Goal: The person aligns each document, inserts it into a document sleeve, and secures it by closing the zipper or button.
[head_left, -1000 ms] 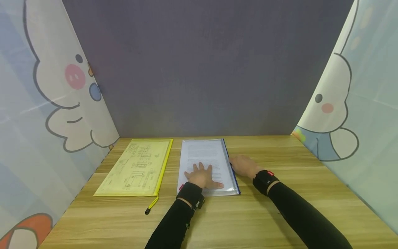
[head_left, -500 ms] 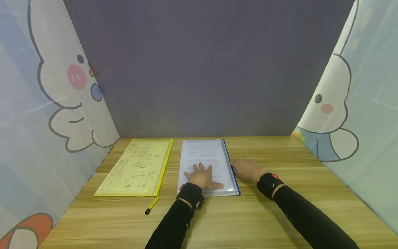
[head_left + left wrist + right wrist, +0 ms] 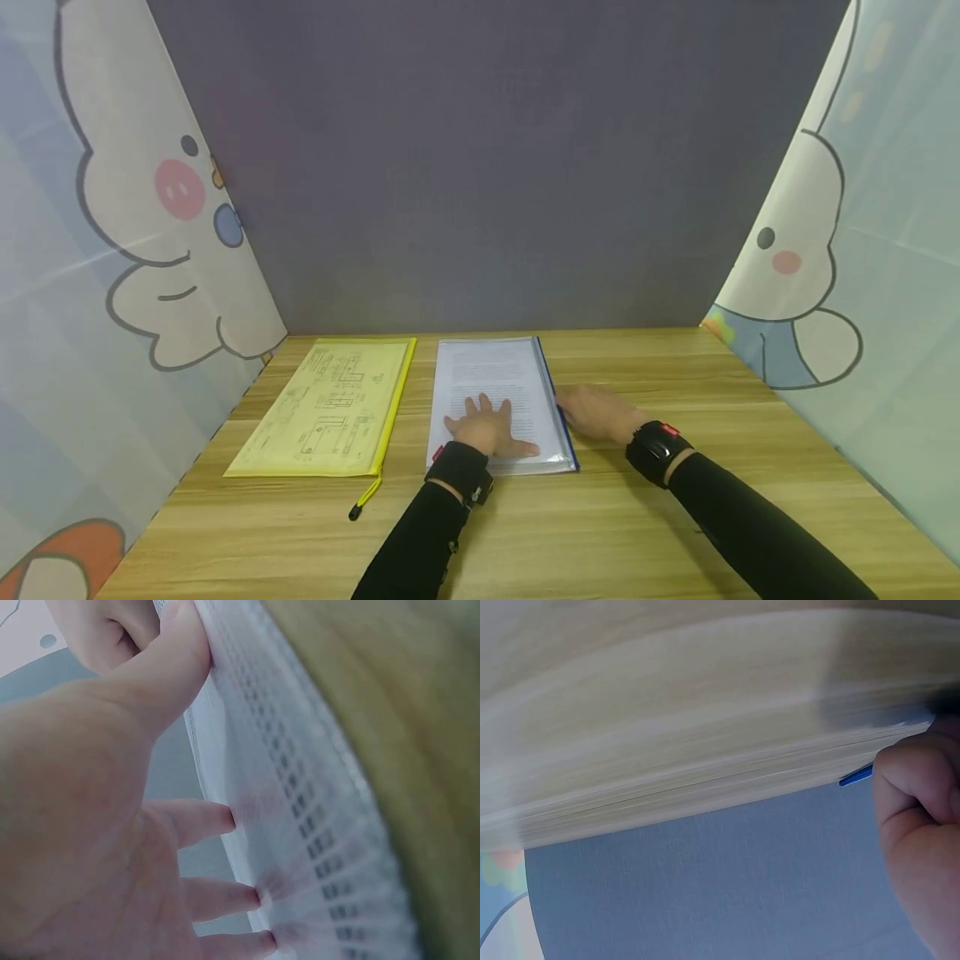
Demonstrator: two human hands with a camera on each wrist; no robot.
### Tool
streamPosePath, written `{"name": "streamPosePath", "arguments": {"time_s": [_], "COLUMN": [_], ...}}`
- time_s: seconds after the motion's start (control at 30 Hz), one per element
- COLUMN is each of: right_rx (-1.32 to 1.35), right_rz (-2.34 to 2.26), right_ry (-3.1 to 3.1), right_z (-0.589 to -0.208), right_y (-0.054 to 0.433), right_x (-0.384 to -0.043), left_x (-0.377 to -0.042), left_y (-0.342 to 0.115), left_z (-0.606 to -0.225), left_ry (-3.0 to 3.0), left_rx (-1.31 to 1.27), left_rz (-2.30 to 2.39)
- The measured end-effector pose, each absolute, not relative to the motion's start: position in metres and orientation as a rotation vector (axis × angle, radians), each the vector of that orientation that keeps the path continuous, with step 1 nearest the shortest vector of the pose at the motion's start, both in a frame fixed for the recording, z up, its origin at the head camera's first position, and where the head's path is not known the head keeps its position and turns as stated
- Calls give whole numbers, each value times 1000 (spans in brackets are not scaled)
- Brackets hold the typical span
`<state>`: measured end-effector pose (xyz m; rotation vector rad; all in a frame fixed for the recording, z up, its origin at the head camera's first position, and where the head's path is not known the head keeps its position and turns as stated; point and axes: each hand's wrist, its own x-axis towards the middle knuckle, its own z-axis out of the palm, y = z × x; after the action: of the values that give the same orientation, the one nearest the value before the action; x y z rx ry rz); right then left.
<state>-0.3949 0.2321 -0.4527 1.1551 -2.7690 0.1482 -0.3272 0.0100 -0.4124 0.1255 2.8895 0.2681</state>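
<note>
A clear zip document pouch (image 3: 491,362) with a blue zipper edge (image 3: 545,367) lies flat at the middle of the table, printed sheets inside. My left hand (image 3: 486,429) rests on its lower half with spread fingers, and the left wrist view shows the fingertips (image 3: 244,896) pressing the mesh-patterned plastic. At the pouch's right side, my right hand (image 3: 596,411) has curled fingers pinching at the blue zipper; the zipper pull itself is mostly hidden by the hand. The right wrist view shows a blue zipper end (image 3: 855,775) beyond the fist.
To the left lies a yellow zip pouch (image 3: 330,408) holding a sheet of line drawings, its zipper cord (image 3: 367,493) hanging toward the front. The wooden table (image 3: 525,533) meets a grey back panel (image 3: 480,183). Cartoon-printed sheets (image 3: 885,333) stand at both sides.
My right hand has slid a little toward me along the blue zipper edge, its forearm shifting right. My left hand stays put on the pouch.
</note>
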Motion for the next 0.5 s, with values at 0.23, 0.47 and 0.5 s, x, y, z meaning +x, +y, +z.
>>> {"name": "streamPosePath", "arguments": {"time_s": [0.23, 0.47, 0.5], "right_rx": [1202, 1196, 1195], "right_rz": [189, 198, 196], "right_ry": [-2762, -2796, -2800], "right_z": [-452, -451, -450], "right_y": [236, 237, 238], "right_x": [-390, -384, -384], "left_x": [-327, -328, -328], "left_y": [10, 10, 10], "left_z": [-413, -414, -414], "left_ry": [2884, 2881, 2881], "left_rx": [118, 115, 115], "left_rz": [266, 262, 262]}}
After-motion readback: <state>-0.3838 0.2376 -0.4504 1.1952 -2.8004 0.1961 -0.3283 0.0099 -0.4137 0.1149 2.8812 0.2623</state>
